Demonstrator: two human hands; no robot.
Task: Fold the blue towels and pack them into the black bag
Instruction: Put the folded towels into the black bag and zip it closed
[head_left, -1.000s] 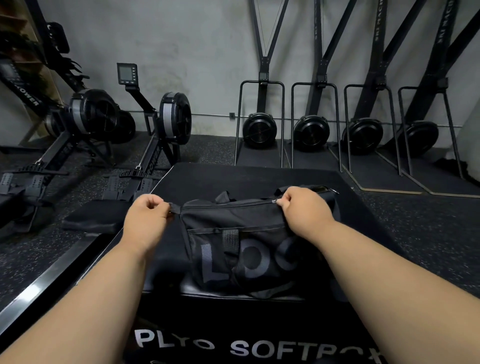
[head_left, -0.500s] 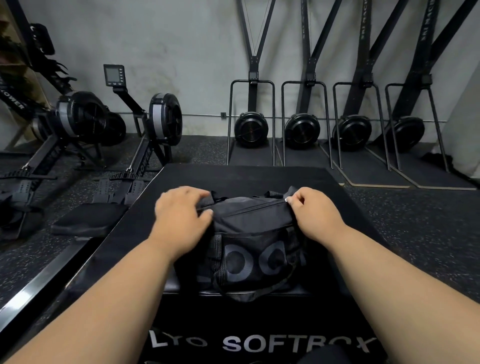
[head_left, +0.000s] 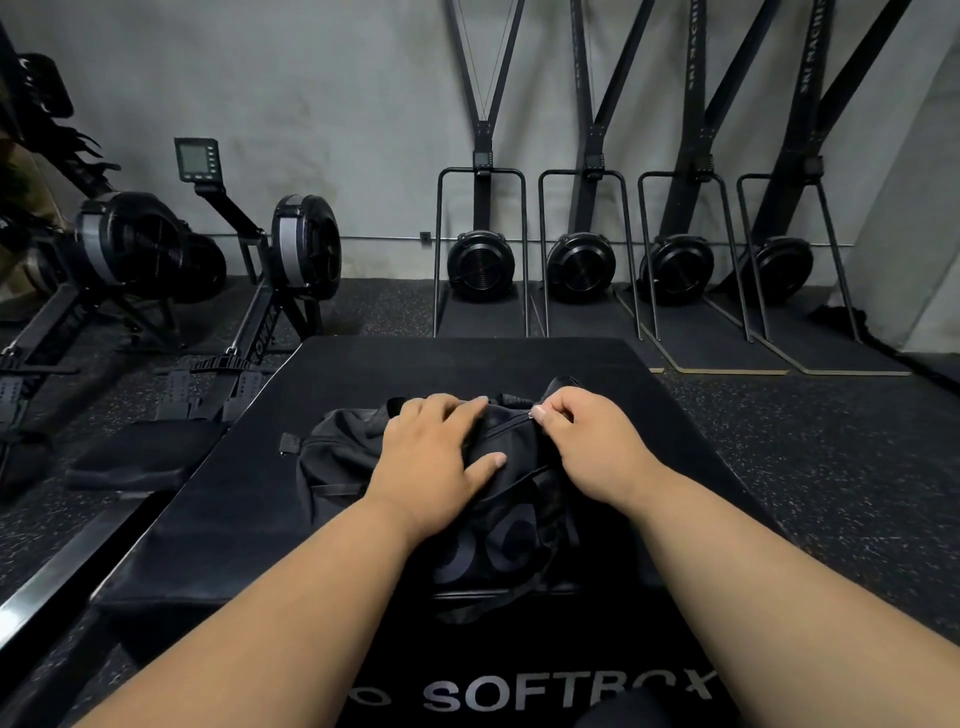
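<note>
head view, left hand (head_left: 434, 457) flat on crumpled black bag (head_left: 337, 457) — right hand (head_left: 587, 441) pinching its zipper

Views: one, head-worn, wide-angle.
Position: above the near edge of the black soft plyo box (head_left: 363, 374), at the wearer's head.
Direction: forward and down, toward the grey wall (head_left: 337, 104).
Nearness: close; both forearms enter from the bottom edge, left hand (head_left: 434, 457) and right hand (head_left: 589, 441) near frame centre on the black bag (head_left: 498, 525).
Distortion: straight lines bow at the edges.
Shared area: none, single view.
</note>
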